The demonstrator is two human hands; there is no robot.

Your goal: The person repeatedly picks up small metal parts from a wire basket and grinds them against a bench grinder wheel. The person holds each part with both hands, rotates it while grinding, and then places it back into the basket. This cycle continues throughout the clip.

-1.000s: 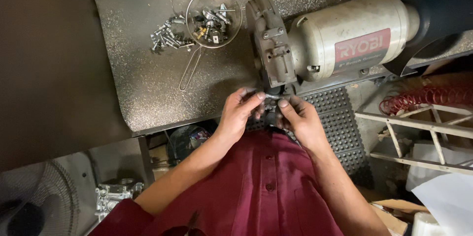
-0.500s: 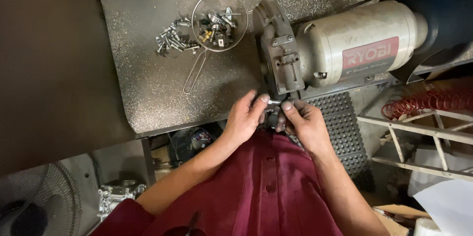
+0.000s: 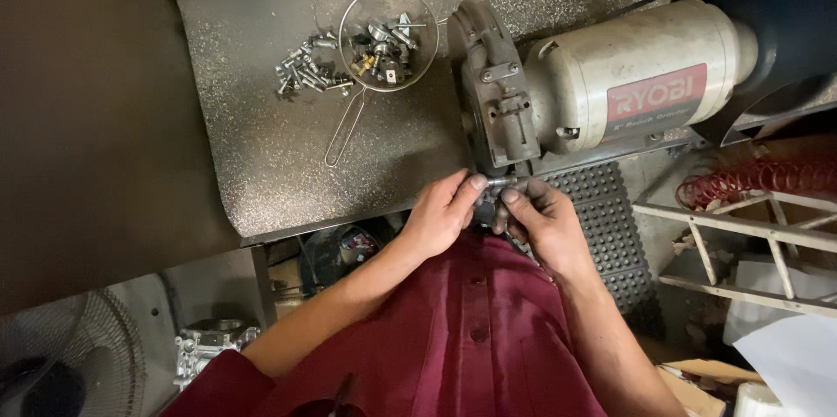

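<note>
Holding a small metal part [image 3: 493, 182] pinched between left hand [image 3: 440, 212] and right hand [image 3: 540, 221] at the bench grinder [image 3: 602, 94], with loose bolts [image 3: 301, 73] and a full strainer [image 3: 388, 38] untouched

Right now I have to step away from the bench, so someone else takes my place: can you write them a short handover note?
Left hand and right hand both pinch one small metal part at the front of the bench grinder; what the part is cannot be told. Wire strainer holds mixed screws and fittings; loose bolts lie beside it on the speckled benchtop. Done: nothing measurable shows. Left: strainer parts and loose bolts, all untouched.
</note>
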